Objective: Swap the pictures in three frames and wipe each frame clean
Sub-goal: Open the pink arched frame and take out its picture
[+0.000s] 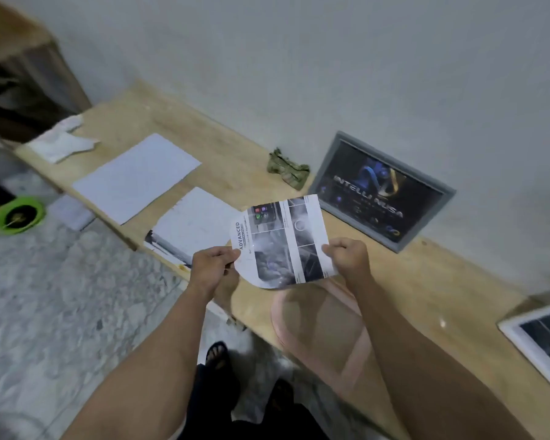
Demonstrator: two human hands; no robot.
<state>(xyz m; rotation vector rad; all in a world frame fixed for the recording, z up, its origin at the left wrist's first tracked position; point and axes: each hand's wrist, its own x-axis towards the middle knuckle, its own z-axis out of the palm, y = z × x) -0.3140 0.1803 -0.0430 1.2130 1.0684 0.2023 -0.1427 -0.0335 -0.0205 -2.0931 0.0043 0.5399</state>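
I've got both hands' fingers [232, 256] pinched on the print [283, 241], flimsy paper, so edge grips only.

Print [283, 241]: centre of the picture, held above the bench, word "ADVANCED" on it, lower edge curled.
Left hand [213, 265]: pinches the print's left edge.
Right hand [346, 258]: pinches its right edge.
Pink frame [356, 360]: below the print, flat on the bench [410, 281].
Grey frame [383, 190]: right of centre, leaning on the wall.
White frame [518, 341]: right edge, lying flat.
Cloth [288, 169]: crumpled, upper centre.
Sheets [134, 176]: blank, centre left.
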